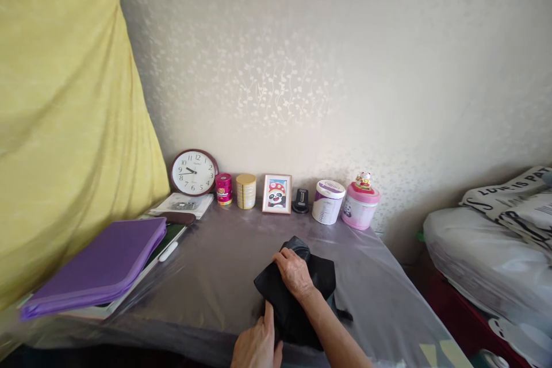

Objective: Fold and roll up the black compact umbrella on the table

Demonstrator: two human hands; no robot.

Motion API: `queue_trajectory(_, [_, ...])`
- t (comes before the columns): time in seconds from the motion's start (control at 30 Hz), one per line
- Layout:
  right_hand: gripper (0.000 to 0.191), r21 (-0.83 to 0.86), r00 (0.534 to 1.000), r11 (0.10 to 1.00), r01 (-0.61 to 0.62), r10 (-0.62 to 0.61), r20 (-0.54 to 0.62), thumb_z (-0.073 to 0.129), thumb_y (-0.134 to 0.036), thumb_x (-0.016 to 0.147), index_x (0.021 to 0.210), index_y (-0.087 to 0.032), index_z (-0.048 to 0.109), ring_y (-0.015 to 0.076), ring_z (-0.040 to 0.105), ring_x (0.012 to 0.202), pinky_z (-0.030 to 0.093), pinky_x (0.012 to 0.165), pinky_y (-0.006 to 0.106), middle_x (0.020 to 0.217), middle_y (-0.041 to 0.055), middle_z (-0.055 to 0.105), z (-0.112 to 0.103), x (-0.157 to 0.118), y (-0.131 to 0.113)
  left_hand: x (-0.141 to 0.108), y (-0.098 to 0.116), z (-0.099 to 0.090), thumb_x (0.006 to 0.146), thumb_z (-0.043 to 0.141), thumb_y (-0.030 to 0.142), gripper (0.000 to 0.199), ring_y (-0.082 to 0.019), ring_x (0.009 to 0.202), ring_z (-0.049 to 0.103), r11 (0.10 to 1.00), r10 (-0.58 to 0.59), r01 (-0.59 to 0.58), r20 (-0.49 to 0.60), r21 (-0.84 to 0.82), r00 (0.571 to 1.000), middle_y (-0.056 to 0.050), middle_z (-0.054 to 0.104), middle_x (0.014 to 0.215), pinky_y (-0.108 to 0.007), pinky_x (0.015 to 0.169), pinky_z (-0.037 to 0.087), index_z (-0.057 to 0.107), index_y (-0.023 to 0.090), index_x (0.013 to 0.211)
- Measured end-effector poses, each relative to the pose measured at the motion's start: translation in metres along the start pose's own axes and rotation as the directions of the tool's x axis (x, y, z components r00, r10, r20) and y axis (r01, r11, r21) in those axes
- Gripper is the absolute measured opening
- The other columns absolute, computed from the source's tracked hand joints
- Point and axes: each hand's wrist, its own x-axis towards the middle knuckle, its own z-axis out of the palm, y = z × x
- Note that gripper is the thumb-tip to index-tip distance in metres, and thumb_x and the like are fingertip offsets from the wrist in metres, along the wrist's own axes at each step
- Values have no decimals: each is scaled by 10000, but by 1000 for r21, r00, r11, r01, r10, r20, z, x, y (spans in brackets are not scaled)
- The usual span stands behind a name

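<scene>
Two bare hands on black fabric (319,273), right hand (295,273) above left hand (255,344)

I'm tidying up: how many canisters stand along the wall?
4: a magenta canister beside the clock, a yellow-lidded canister left of the frame; a white canister, a pink canister right of it.

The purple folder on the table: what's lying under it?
A dark green, pale-edged flat item sticks out beneath the purple folder; it covers the rest, so anything else there is hidden.
</scene>
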Motion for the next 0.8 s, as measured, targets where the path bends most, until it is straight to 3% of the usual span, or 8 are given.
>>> queue_trajectory(0.1, [178,7,1000,1000,7,-7,-5,417,-221,914,890,-241,593,141,551,807,405,679,213,857,8,607,1,1,0,-3,-5,-2,815,389,249,525,-261,1066,547,1000,23,-19,-164,22,986,-176,519,1232,-356,865,447,363,87,1315])
queue_trajectory(0.2, [186,26,1000,1000,5,-5,-2,416,-212,913,885,-239,598,145,554,808,411,690,217,850,11,615,0,2,-1,4,-7,2,807,415,307,481,-275,1193,439,989,150,-141,-299,50,943,-126,452,1328,-399,985,364,448,166,1265])
queue_trajectory(0.3, [182,75,1000,997,-5,5,5,421,-200,907,894,-227,601,152,564,808,423,707,227,844,18,628,-1,3,0,16,-9,14,756,490,308,636,-274,1299,306,953,299,-300,-301,44,906,-64,284,1455,-423,1069,266,310,241,1362])
queue_trajectory(0.37, [173,164,1000,986,-11,13,-7,427,-194,904,956,-216,590,152,574,826,432,737,233,873,23,641,-4,0,0,23,-10,24,740,493,266,731,-265,1328,254,947,314,-319,-296,30,902,-46,192,1487,-428,1080,249,186,263,1403])
queue_trajectory(0.43, [185,285,1000,958,3,6,-30,419,-201,908,997,-210,580,146,579,845,436,775,239,910,24,650,-8,-7,0,28,-11,32,733,482,238,764,-261,1342,221,951,302,-309,-280,22,911,-44,137,1497,-433,1087,238,131,262,1411])
queue_trajectory(0.57, [223,449,993,885,121,-105,-60,382,-240,928,951,-215,603,133,574,884,424,847,257,923,16,660,-15,-28,-5,32,-9,43,738,455,200,719,-262,1356,167,961,276,-276,-224,33,935,-77,151,1489,-435,1100,208,182,221,1403])
queue_trajectory(0.67, [259,458,982,869,188,-183,-55,358,-228,936,942,-209,617,132,555,989,355,970,299,961,17,667,-15,-37,-3,34,-5,49,752,413,136,702,-253,1359,149,970,244,-234,-239,66,940,-93,157,1486,-436,1094,218,166,227,1403])
queue_trajectory(0.8, [282,399,983,900,175,-183,-19,355,-239,940,983,-213,632,140,499,1119,251,1057,357,1034,10,668,-8,-27,11,37,-1,55,751,392,83,738,-279,1353,155,982,185,-166,-247,95,951,-120,121,1485,-462,1067,256,95,248,1406])
